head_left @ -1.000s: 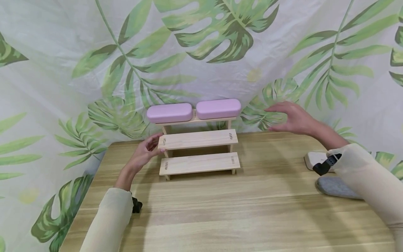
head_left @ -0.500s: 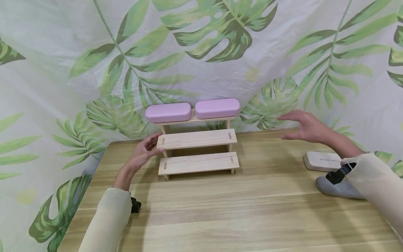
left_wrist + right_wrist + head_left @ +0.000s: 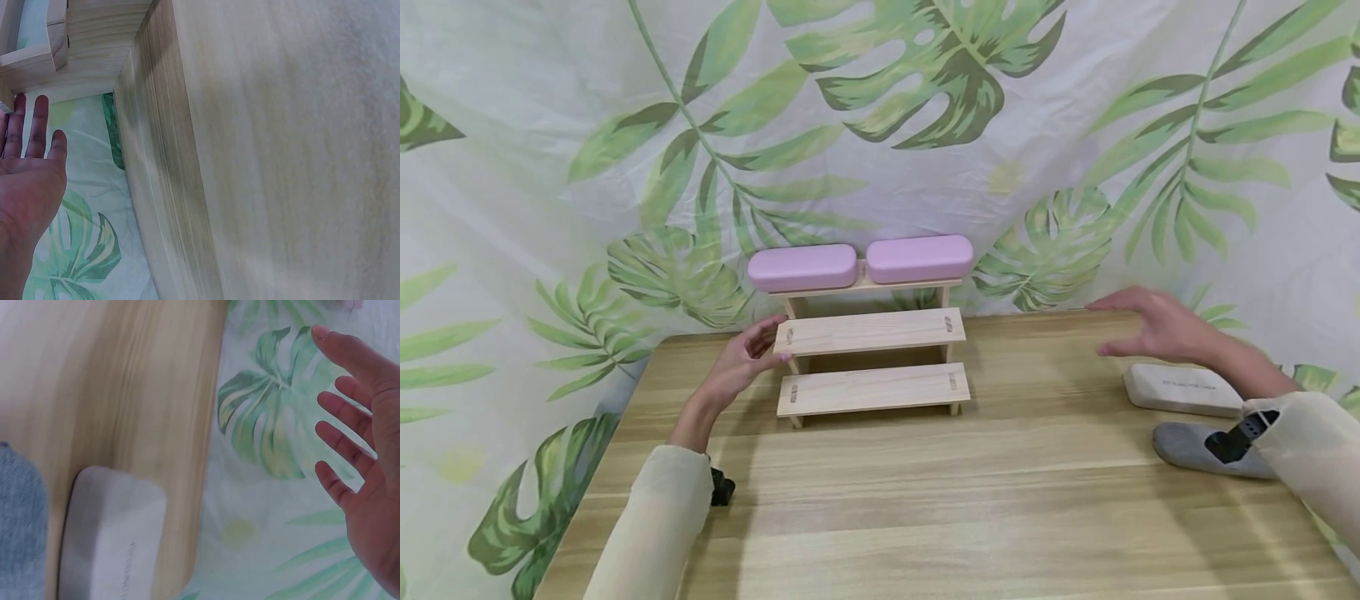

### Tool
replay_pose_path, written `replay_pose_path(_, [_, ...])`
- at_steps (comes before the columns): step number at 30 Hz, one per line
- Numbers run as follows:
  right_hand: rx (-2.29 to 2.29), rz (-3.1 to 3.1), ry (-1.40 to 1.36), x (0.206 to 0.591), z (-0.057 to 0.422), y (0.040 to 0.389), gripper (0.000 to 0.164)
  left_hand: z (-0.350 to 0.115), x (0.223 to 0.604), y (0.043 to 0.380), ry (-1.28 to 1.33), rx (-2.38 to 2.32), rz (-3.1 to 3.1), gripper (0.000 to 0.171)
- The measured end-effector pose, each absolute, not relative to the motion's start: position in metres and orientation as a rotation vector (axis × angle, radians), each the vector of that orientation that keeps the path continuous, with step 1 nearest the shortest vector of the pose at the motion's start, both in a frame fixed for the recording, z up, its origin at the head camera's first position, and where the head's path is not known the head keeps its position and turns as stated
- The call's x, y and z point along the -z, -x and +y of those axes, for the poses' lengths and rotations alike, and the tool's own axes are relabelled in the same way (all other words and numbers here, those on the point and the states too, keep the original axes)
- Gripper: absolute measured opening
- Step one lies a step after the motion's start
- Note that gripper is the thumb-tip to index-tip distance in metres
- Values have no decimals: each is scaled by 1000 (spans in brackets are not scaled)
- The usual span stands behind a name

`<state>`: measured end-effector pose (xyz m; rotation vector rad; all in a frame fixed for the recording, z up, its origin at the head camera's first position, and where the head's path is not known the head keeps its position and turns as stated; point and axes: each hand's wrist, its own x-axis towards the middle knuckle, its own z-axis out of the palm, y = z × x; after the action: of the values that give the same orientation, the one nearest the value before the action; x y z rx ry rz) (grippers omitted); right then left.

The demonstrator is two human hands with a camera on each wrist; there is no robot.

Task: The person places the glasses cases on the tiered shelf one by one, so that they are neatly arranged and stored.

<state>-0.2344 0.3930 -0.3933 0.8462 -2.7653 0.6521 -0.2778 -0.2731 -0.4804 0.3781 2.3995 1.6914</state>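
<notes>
A three-step wooden display stand [image 3: 871, 332] stands near the back of the table. Two pink oblong cases, the left case [image 3: 802, 268] and the right case [image 3: 919, 259], lie side by side on its top step. At the left end of the middle step, my left hand [image 3: 739, 367] touches the stand with its thumb and fingertips. In the left wrist view its fingers [image 3: 37, 128] look straight against the wood. My right hand [image 3: 1161, 327] is in the air to the right, fingers and thumb spread, holding nothing, near a pale oblong case [image 3: 1183, 388] with small printed lettering.
A grey-blue fabric-covered case [image 3: 1180, 446] lies in front of the pale one, partly hidden by the right wrist camera [image 3: 1232, 440]. A leaf-print cloth [image 3: 925, 183] hangs right behind the wooden table [image 3: 880, 517].
My right hand has moved right and toward me, away from the stand, uncovering more of the pale case. My left hand, the stand and the pink cases stay where they were.
</notes>
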Motion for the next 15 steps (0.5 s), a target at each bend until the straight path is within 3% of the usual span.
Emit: replay_pose_path(15, [-682, -2896, -750, 413, 431, 216, 66, -272, 479, 277, -373, -1688, 2402, 75])
